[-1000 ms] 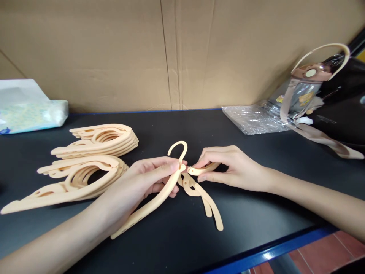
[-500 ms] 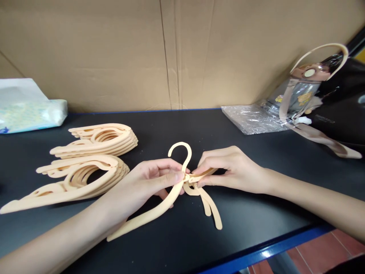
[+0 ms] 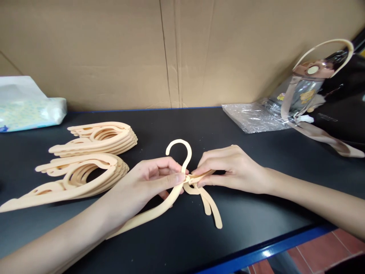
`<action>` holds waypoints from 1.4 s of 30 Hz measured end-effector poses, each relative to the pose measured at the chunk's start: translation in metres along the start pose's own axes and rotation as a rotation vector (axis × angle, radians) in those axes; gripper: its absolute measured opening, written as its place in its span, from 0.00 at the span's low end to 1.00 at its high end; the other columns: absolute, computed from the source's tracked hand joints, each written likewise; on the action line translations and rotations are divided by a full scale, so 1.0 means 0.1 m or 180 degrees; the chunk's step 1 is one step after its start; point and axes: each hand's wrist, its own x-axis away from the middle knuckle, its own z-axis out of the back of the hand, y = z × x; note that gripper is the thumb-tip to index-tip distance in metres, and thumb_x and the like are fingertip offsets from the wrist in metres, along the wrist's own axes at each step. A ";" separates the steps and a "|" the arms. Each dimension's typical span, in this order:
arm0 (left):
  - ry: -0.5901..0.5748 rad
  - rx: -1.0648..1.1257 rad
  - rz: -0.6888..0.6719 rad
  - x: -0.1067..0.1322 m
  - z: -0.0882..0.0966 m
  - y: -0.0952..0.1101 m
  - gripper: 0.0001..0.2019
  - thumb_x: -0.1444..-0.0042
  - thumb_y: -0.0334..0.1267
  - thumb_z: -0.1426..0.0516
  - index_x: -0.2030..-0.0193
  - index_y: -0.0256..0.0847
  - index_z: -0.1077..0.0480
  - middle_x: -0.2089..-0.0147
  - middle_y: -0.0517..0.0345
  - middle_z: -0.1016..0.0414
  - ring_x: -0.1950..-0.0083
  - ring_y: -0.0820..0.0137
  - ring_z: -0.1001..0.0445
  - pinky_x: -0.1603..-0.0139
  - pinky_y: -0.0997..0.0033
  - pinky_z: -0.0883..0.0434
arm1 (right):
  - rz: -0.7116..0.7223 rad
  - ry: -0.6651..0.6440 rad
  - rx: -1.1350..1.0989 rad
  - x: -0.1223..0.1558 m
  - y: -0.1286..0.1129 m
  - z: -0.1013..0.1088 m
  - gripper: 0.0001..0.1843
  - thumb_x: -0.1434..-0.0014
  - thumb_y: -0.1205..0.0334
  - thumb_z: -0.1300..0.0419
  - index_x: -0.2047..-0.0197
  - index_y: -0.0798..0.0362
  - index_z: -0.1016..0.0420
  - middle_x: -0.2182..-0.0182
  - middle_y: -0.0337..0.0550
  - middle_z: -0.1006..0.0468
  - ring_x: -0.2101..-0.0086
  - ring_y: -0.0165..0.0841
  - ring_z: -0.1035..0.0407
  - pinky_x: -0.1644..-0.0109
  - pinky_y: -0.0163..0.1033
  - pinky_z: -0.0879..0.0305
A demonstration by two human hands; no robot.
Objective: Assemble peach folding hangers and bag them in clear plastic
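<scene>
A peach plastic folding hanger (image 3: 159, 208) lies over the middle of the black table (image 3: 176, 125), its hook (image 3: 179, 150) pointing up. My left hand (image 3: 142, 186) pinches the hanger's left arm just under the hook. My right hand (image 3: 228, 167) pinches the short right arm piece (image 3: 199, 176) and presses it against the joint. More loose arm pieces (image 3: 209, 207) of the same colour trail from the joint toward me on the table.
Two stacks of peach hanger arms (image 3: 94, 160) lie at the left. A tissue pack (image 3: 28, 108) sits far left. A clear plastic bag (image 3: 253, 118), a strapped bottle (image 3: 308, 89) and a black bag (image 3: 342, 114) are at the right. Cardboard stands behind.
The right arm piece has been brought against the hanger's joint, closing the gap. The hook has turned more upright and shifted a little to the right.
</scene>
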 end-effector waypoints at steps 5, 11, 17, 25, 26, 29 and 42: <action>0.0039 -0.0094 -0.0039 -0.01 0.00 0.01 0.11 0.41 0.46 0.37 0.69 0.42 0.26 0.71 0.65 0.27 0.70 0.79 0.33 0.69 0.84 0.35 | 0.0113 0.0026 0.0007 0.00 0.00 0.00 0.08 0.35 0.62 0.37 0.56 0.56 0.19 0.64 0.42 0.17 0.65 0.28 0.24 0.63 0.31 0.33; 0.0071 -0.0189 -0.0078 -0.02 -0.02 0.02 0.14 0.45 0.50 0.35 0.70 0.41 0.26 0.72 0.65 0.28 0.70 0.78 0.34 0.70 0.83 0.36 | 0.0103 0.0018 0.0037 0.00 -0.03 -0.01 0.08 0.35 0.63 0.37 0.57 0.56 0.19 0.64 0.42 0.17 0.65 0.28 0.24 0.64 0.30 0.34; 0.0129 -0.0293 -0.0189 -0.03 0.00 0.00 0.13 0.45 0.47 0.35 0.70 0.40 0.27 0.71 0.66 0.29 0.69 0.78 0.33 0.70 0.84 0.34 | 0.0004 0.0007 0.0199 0.01 -0.05 0.00 0.10 0.33 0.61 0.39 0.56 0.56 0.18 0.66 0.41 0.19 0.69 0.27 0.26 0.66 0.30 0.36; 0.0307 -0.0348 -0.0333 -0.04 -0.02 -0.02 0.09 0.41 0.45 0.37 0.66 0.43 0.24 0.70 0.65 0.25 0.69 0.78 0.29 0.70 0.84 0.33 | -0.0652 0.0189 -0.0012 -0.03 -0.12 -0.03 0.07 0.37 0.60 0.35 0.62 0.55 0.21 0.70 0.36 0.19 0.71 0.25 0.27 0.69 0.29 0.38; 0.0370 -0.0419 -0.0380 -0.04 -0.03 -0.03 0.09 0.42 0.46 0.37 0.63 0.44 0.23 0.67 0.64 0.22 0.65 0.75 0.26 0.68 0.83 0.31 | -0.0787 0.0278 0.0058 -0.04 -0.10 -0.03 0.07 0.38 0.59 0.35 0.63 0.54 0.22 0.71 0.35 0.20 0.73 0.24 0.28 0.70 0.29 0.39; 0.0590 -0.0784 -0.0553 -0.03 -0.04 -0.04 0.15 0.42 0.49 0.38 0.51 0.47 0.23 0.58 0.60 0.19 0.59 0.69 0.23 0.64 0.77 0.27 | -0.1287 0.0744 0.0314 -0.05 0.00 0.02 0.10 0.39 0.57 0.34 0.66 0.54 0.23 0.77 0.33 0.25 0.77 0.24 0.34 0.74 0.30 0.44; 0.1357 -0.2958 -0.1488 -0.08 0.08 -0.25 0.20 0.34 0.44 0.52 0.40 0.43 0.30 0.44 0.52 0.27 0.43 0.58 0.33 0.40 0.52 0.35 | -0.2201 0.1028 0.1347 -0.07 0.37 0.23 0.15 0.43 0.52 0.35 0.74 0.52 0.26 0.77 0.35 0.24 0.75 0.29 0.34 0.71 0.37 0.44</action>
